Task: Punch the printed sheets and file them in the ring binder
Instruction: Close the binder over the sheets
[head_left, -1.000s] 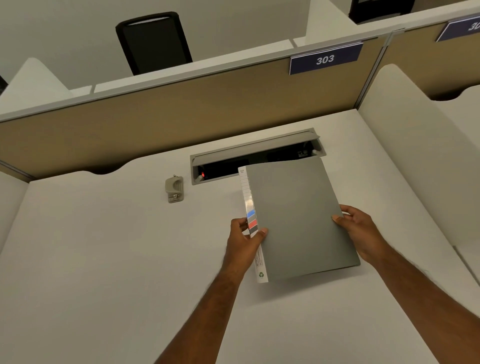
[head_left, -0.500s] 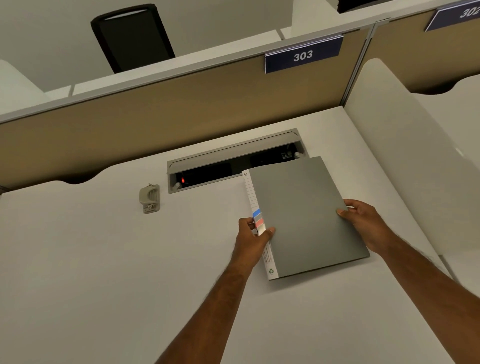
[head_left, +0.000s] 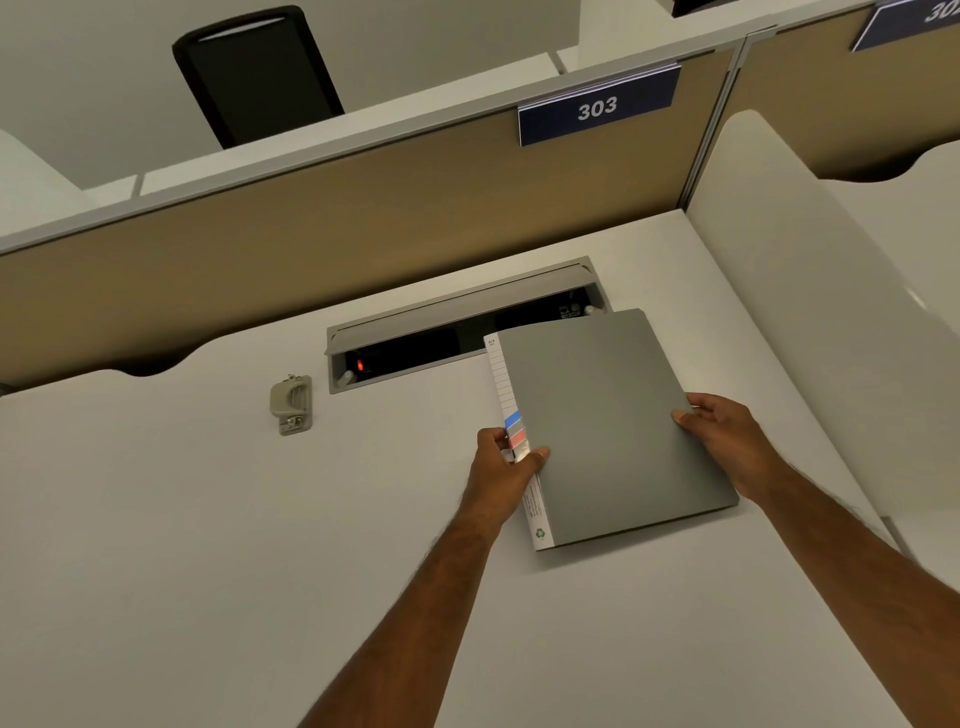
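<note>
A closed grey ring binder (head_left: 608, 421) with a white spine label lies flat, low over the white desk (head_left: 156, 545), right of centre. My left hand (head_left: 506, 467) grips its spine, thumb on the cover. My right hand (head_left: 727, 441) holds the binder's right edge, thumb on top and fingers underneath. A small grey hole punch (head_left: 291, 404) stands on the desk to the left, apart from both hands. No printed sheets are in view.
An open cable tray (head_left: 457, 332) with a red light is set into the desk just behind the binder. A tan partition (head_left: 337, 223) with a blue "303" sign closes the back. A white side divider (head_left: 831, 322) rises at the right. A black chair (head_left: 254, 73) stands beyond.
The binder, held in both hands, has shifted slightly right and farther from me, and settled lower toward the desk. The view has swung rightward.
</note>
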